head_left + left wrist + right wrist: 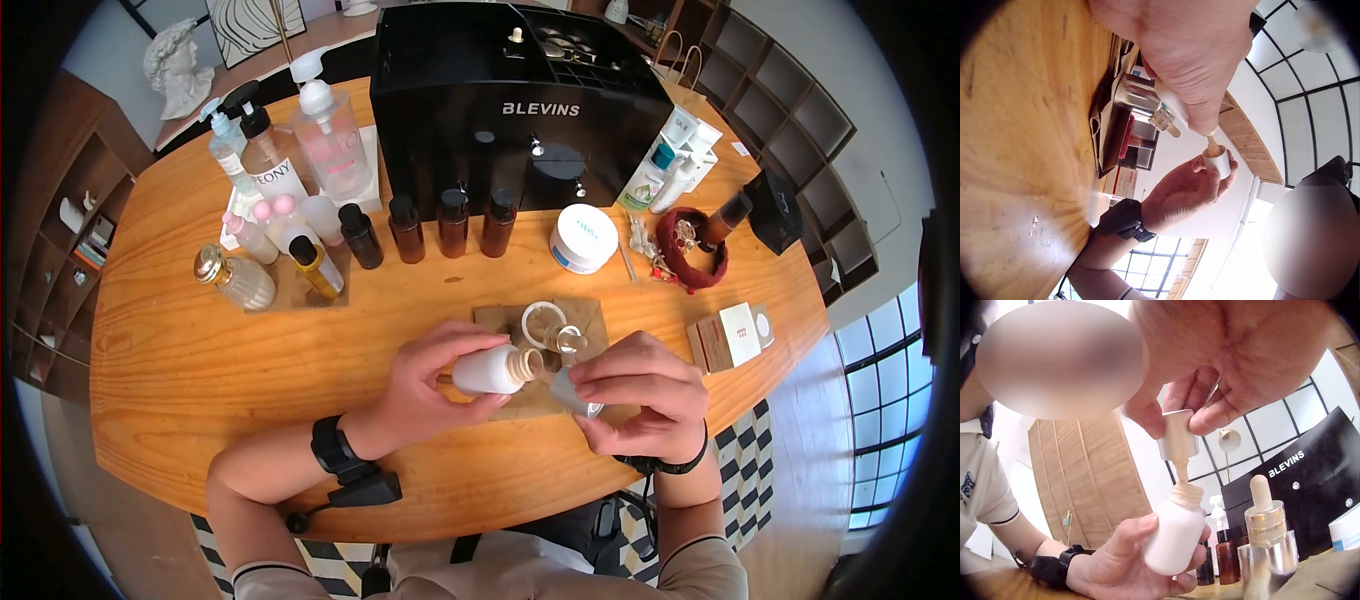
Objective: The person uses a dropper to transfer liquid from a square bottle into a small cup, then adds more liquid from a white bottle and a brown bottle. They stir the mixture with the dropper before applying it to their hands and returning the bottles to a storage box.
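My left hand point(430, 375) holds a small white bottle point(1175, 540) by its body. The bottle is tilted in the head view, its beige threaded neck point(1187, 494) uncovered and pointing toward the right hand. With thumb and fingertips my right hand point(655, 390) pinches a silver cap point(1179, 436). A beige-coated stem point(1182, 472) reaches from the cap toward the bottle mouth in the right wrist view. Just beyond the hands, a dropper bottle point(1267, 534) with a pale bulb and shiny collar stands on a brown folded mat point(590, 315), beside a white ring point(543, 325).
A black case point(520, 130) marked BLEVINS stands at the back. Before it are several dark bottles point(454, 225) and a white jar point(584, 240). Pump bottles point(335, 145) stand at left. A red wreath-like ring point(690, 275) and small box point(727, 337) lie at right.
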`<state>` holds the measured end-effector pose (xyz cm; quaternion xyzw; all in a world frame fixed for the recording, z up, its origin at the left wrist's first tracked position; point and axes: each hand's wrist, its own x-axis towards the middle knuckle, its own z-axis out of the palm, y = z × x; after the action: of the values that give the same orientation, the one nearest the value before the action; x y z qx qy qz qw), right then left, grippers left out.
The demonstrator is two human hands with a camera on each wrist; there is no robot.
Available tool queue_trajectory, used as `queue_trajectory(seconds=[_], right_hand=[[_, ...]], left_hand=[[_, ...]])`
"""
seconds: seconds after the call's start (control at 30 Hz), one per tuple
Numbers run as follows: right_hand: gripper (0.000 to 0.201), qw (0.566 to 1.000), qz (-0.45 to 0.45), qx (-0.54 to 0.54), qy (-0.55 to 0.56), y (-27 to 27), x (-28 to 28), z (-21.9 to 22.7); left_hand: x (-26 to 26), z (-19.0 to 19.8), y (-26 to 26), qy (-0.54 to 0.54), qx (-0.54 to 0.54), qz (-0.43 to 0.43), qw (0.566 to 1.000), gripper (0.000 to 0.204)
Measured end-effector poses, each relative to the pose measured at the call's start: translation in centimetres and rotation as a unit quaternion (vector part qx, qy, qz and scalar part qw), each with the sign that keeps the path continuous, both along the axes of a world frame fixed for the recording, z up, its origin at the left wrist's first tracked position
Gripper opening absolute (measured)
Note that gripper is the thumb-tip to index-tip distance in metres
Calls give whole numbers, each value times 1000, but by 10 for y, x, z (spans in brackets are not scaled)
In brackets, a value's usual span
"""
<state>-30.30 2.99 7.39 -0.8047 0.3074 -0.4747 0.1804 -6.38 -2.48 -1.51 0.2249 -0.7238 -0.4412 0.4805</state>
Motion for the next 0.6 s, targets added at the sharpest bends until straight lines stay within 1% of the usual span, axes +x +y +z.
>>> queue_trajectory(seconds=[0.47,0.53,0.6], right_hand=[[28,1000,10,-7,-23,-1,-7,2],[28,998,-29,-11,-56,0,-11,1],[30,998,-37,-22,-52,0,-13,0]], left_hand=[[0,1,1,0,17,-5,1000,50],[0,2,1,8,27,-10,1000,49],[0,0,1,15,37,-11,999,49]])
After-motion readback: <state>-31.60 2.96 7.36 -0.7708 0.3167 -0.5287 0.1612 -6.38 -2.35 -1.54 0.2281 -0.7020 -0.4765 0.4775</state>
